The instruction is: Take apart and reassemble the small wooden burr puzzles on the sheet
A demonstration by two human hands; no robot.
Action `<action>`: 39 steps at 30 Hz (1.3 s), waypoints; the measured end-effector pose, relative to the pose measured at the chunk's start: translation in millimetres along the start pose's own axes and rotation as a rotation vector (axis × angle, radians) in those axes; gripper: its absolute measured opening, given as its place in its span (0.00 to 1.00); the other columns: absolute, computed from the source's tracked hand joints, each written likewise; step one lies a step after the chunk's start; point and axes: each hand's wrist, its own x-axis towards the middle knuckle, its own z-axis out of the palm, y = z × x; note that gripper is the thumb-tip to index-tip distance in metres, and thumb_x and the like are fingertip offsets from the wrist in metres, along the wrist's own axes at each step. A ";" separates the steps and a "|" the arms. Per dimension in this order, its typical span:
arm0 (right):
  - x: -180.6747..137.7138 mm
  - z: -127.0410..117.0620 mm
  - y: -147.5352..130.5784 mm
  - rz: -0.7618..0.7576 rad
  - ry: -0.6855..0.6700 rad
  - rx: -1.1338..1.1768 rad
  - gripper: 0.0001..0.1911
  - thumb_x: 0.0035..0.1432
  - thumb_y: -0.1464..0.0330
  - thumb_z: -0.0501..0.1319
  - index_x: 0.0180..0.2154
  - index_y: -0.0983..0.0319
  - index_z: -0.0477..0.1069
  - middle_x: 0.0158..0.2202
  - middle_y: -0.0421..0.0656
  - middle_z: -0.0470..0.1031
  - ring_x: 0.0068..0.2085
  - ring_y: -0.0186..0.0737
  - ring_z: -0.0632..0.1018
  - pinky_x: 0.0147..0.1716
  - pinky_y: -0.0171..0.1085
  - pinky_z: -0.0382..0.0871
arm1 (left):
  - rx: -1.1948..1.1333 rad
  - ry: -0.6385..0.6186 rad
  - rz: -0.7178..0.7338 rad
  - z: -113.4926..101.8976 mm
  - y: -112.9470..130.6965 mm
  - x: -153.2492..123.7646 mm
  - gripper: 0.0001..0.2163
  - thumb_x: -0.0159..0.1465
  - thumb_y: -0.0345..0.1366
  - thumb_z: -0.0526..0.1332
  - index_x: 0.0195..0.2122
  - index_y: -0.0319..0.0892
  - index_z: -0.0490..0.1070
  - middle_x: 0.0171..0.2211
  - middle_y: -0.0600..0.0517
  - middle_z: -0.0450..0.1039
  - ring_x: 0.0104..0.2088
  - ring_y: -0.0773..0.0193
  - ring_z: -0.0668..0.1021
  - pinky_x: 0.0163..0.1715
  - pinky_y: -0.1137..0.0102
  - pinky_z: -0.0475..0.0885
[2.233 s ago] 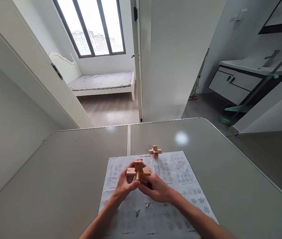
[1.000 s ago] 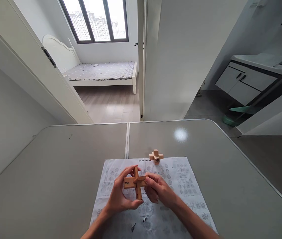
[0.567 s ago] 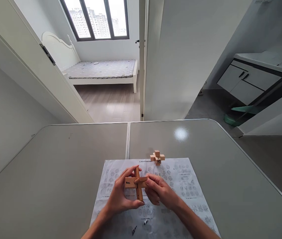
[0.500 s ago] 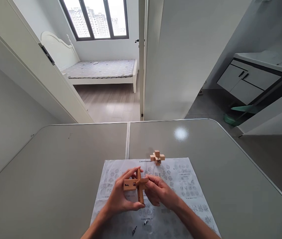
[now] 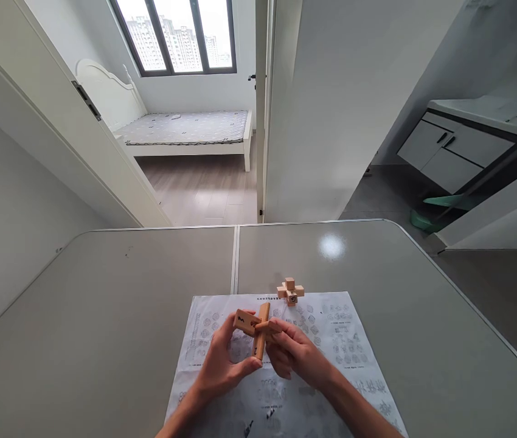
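Observation:
Between my two hands is a wooden burr puzzle [image 5: 262, 328], several notched sticks crossed through each other, held above a printed sheet. My left hand [image 5: 224, 359] grips it from the left, thumb at the lower end of the upright stick and fingers behind. One stick with a dark mark points to the upper left. My right hand [image 5: 297, 353] pinches the stick end on the right between thumb and curled fingers. Beyond the hands stands a second wooden puzzle [image 5: 291, 292], a cross-shaped block with a black mark, at the sheet's far edge.
The printed instruction sheet [image 5: 345, 365] lies on the grey table [image 5: 103, 316], covered in small diagrams. A pale seam strip [image 5: 235, 258] crosses the table. Past its far edge are a doorway, a bed [image 5: 185, 128] and, at right, a white cabinet [image 5: 457, 146].
The held puzzle has tilted clockwise, its upright stick now leaning right at the top and its marked stick raised. My left hand's fingers and thumb have shifted with it.

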 end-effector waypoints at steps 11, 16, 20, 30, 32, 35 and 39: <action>2.7 -0.8 1.3 0.002 -0.028 0.023 0.17 0.72 0.55 0.60 0.48 0.63 0.73 0.20 0.32 0.62 0.17 0.30 0.60 0.18 0.31 0.60 | -0.198 0.012 -0.039 2.4 5.4 6.6 0.28 0.57 0.58 0.72 0.49 0.41 0.76 0.42 0.45 0.76 0.45 0.53 0.76 0.47 0.65 0.70; 2.9 -2.2 2.6 -0.003 -0.028 0.035 0.16 0.71 0.56 0.61 0.44 0.62 0.72 0.20 0.32 0.62 0.17 0.29 0.60 0.17 0.31 0.60 | -0.226 0.020 -0.039 2.0 5.6 7.9 0.28 0.55 0.57 0.74 0.48 0.41 0.77 0.41 0.46 0.76 0.43 0.54 0.75 0.45 0.67 0.70; 2.6 -1.9 1.1 0.006 -0.030 0.017 0.15 0.72 0.56 0.60 0.44 0.62 0.72 0.21 0.32 0.62 0.17 0.30 0.60 0.18 0.31 0.60 | -0.235 0.004 -0.043 2.4 7.8 9.4 0.28 0.56 0.57 0.74 0.48 0.42 0.77 0.40 0.47 0.76 0.41 0.56 0.75 0.43 0.68 0.69; 3.2 -0.8 1.5 0.005 -0.020 0.025 0.18 0.70 0.53 0.63 0.43 0.63 0.71 0.19 0.30 0.60 0.17 0.29 0.58 0.17 0.31 0.58 | -0.230 0.031 -0.073 2.1 2.0 9.6 0.28 0.55 0.58 0.74 0.47 0.42 0.78 0.38 0.49 0.74 0.39 0.57 0.73 0.42 0.67 0.69; 3.3 0.3 0.8 0.009 -0.013 0.035 0.18 0.69 0.53 0.63 0.41 0.62 0.70 0.20 0.30 0.60 0.17 0.28 0.58 0.17 0.30 0.57 | -0.231 0.036 -0.085 2.1 2.4 9.6 0.28 0.56 0.59 0.73 0.47 0.41 0.78 0.38 0.48 0.75 0.40 0.56 0.74 0.43 0.67 0.70; 3.4 0.9 0.2 0.021 -0.003 0.042 0.19 0.68 0.52 0.64 0.38 0.62 0.69 0.20 0.30 0.60 0.17 0.28 0.58 0.16 0.30 0.57 | -0.234 0.023 -0.105 2.4 2.5 9.4 0.29 0.56 0.60 0.72 0.47 0.40 0.78 0.40 0.46 0.76 0.43 0.53 0.75 0.46 0.65 0.71; 3.9 -1.1 2.2 0.036 0.002 0.040 0.20 0.68 0.51 0.63 0.37 0.61 0.69 0.20 0.31 0.61 0.17 0.28 0.58 0.17 0.31 0.57 | -0.234 0.034 -0.106 2.3 0.6 9.0 0.29 0.56 0.60 0.72 0.47 0.40 0.78 0.40 0.46 0.76 0.42 0.54 0.75 0.46 0.65 0.71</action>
